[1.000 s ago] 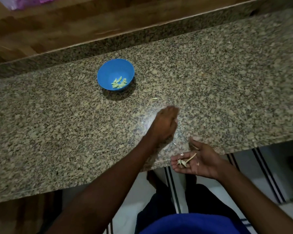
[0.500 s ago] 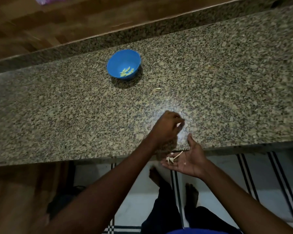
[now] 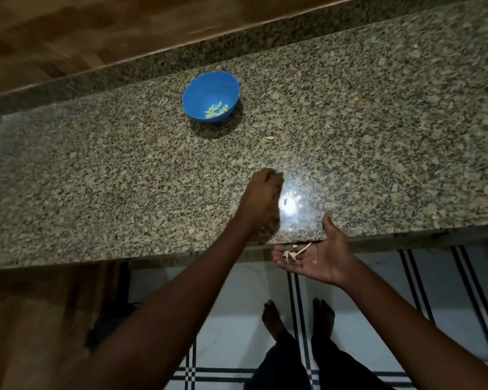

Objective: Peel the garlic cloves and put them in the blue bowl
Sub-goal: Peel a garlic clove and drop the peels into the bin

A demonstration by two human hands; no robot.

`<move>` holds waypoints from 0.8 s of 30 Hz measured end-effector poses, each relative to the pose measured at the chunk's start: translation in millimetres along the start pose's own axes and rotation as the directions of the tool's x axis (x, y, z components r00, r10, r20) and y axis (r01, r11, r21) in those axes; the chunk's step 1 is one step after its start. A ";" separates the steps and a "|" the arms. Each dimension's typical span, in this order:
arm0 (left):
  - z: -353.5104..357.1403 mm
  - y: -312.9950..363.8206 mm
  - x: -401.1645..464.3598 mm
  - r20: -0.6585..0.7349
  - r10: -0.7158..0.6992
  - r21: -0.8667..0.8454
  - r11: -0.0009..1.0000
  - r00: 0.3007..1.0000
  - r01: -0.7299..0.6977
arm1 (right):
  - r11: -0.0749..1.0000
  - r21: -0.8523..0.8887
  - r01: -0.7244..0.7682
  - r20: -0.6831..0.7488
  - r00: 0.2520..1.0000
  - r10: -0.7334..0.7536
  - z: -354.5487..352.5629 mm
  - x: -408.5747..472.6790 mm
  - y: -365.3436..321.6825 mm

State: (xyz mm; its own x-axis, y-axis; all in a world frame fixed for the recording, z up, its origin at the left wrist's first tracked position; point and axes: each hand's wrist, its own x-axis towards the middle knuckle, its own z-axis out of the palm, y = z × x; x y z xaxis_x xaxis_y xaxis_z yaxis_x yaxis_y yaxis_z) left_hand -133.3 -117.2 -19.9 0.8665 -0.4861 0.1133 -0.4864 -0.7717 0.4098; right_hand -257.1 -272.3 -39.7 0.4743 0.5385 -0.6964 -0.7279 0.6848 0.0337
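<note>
— Garlic cloves, where?
— Peeled pale ones (image 3: 216, 111) lie in the round blue plastic bowl (image 3: 210, 95) on the speckled granite tabletop (image 3: 378, 122), well beyond both hands.
— Fingers?
— Left hand (image 3: 262, 201) curled on the tabletop, contents hidden; right hand (image 3: 319, 256) flat, cradling papery garlic skins (image 3: 293, 253).

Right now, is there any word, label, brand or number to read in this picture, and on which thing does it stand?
None: no text shows on the blue bowl, the granite counter, the striped floor mat or either hand.
</note>
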 end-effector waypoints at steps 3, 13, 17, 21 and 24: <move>24.3 13.6 -13.3 0.068 0.028 -0.043 0.999 0.997 -0.025 | 1.000 0.019 -0.003 -0.009 1.000 0.003 2.9 1.5 0.0; 4.1 -10.1 -38.4 0.005 0.021 -0.028 0.999 1.000 -0.021 | 0.999 -0.007 0.032 -0.049 0.998 -0.032 1.8 4.6 2.0; 20.0 6.2 -26.1 0.026 0.026 0.033 0.999 0.999 -0.026 | 0.999 -0.030 0.013 -0.027 1.000 -0.014 1.1 3.5 1.9; 21.3 34.7 -73.1 0.106 0.187 -0.071 0.981 0.977 -0.180 | 1.000 0.004 0.015 -0.004 1.000 -0.015 3.6 1.8 3.6; 8.9 13.2 -85.8 0.050 0.137 -0.067 0.989 0.989 -0.134 | 1.000 -0.021 0.019 -0.007 1.000 -0.019 4.7 0.1 4.0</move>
State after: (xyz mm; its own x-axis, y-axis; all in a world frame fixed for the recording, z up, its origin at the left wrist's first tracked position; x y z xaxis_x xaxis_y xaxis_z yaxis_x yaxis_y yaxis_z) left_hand -215.1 -89.4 -32.3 0.7849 -0.6073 0.1233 -0.5895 -0.6705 0.4505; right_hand -257.6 -267.2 -36.3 0.4850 0.5221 -0.7016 -0.7290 0.6845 0.0055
